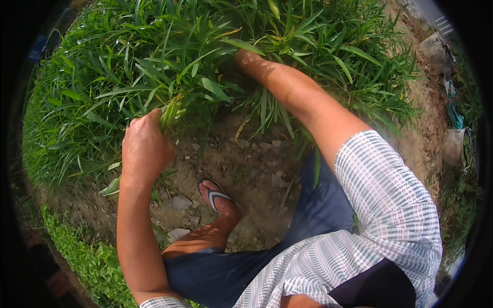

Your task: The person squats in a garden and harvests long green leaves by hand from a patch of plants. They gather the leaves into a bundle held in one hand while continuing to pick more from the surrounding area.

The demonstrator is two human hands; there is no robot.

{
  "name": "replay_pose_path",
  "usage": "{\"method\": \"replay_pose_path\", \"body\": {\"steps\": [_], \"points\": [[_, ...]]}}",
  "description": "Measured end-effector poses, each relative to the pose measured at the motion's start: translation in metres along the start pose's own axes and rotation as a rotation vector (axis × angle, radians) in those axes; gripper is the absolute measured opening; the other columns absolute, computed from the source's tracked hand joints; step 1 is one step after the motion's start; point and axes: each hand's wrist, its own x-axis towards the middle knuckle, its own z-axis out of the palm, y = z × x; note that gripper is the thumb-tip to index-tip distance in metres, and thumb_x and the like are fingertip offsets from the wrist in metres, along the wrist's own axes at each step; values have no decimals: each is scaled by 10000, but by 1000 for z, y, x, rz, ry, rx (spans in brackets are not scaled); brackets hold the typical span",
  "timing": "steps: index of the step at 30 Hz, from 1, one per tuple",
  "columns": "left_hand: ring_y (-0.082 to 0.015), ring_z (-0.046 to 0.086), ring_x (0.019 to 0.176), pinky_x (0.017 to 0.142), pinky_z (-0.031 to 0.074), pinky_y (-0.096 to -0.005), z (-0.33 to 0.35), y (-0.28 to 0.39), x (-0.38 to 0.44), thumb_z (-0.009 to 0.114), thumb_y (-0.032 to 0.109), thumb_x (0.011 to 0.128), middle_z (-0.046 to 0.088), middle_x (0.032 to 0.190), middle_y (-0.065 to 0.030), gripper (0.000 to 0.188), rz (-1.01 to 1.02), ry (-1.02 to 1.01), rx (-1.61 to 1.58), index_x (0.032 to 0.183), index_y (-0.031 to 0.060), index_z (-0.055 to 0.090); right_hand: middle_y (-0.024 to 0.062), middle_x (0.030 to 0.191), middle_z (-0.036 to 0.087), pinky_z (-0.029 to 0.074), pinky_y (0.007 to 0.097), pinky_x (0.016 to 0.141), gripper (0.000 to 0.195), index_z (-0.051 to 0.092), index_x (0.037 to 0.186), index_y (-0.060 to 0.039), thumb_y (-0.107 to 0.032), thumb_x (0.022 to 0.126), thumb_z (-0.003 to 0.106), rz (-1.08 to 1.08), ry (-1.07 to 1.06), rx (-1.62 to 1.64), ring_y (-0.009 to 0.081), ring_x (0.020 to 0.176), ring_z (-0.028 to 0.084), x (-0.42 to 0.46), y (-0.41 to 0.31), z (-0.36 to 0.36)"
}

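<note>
My left hand (pixel 148 140) is closed around a small bundle of cut green stems (pixel 171 111). Their pale ends point up past my thumb, and the leafy part below is mostly out of sight. My right arm reaches across into a dense bed of narrow-leaved greens that look like water spinach (pixel 127 69). Only the wrist and back of my right hand (pixel 246 59) show at the dark gap between the plants. Leaves hide its fingers, so what they hold cannot be seen. Loose leafy stems (pixel 265 111) hang beneath that forearm.
Bare soil with scattered stones (pixel 179 202) lies between the bed and my body. My foot in a flip-flop (pixel 219 196) stands on it. A lower leafy crop (pixel 84 254) grows at bottom left. Along the right edge are a bucket-like container (pixel 456 146) and bluish plastic (pixel 454 111).
</note>
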Motion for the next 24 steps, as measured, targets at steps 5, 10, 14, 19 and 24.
{"method": "replay_pose_path", "body": {"steps": [5,10,14,19,24], "points": [[-461,647,912,811,521,-535,-1,-6,-7,692,85,845,679,898,-240,161,2,51,-6,967,5,623,90,1102,748,571,422,822,228,766,1065,-141,-162,886,627,-42,28,93,304,1038,713,-5,0,-30],[-466,631,938,833,508,-529,-6,8,0,689,86,856,679,903,-252,177,33,56,-48,987,-20,633,98,1112,747,573,407,823,235,761,1078,-149,-154,889,622,192,19,218,309,1026,720,-16,22,-25],[-484,613,928,830,491,-527,-10,7,-2,687,74,862,672,908,-279,218,20,46,-70,1034,-55,653,93,1238,708,559,493,876,306,730,1205,-157,-190,915,638,96,-322,48,318,1155,674,-13,0,-64],[-486,619,883,802,485,-529,-6,8,5,679,68,865,661,841,-286,189,76,84,-76,1010,-51,660,6,1410,620,509,628,919,397,675,1330,-201,-267,939,660,112,-412,-57,342,1286,586,2,12,-28],[-470,624,857,781,477,-536,-7,-3,-5,674,73,882,660,813,-273,180,83,196,-78,1019,-43,662,64,1185,733,556,450,875,294,735,1186,-153,-197,914,633,122,-198,148,331,1101,696,1,16,-32]]}}
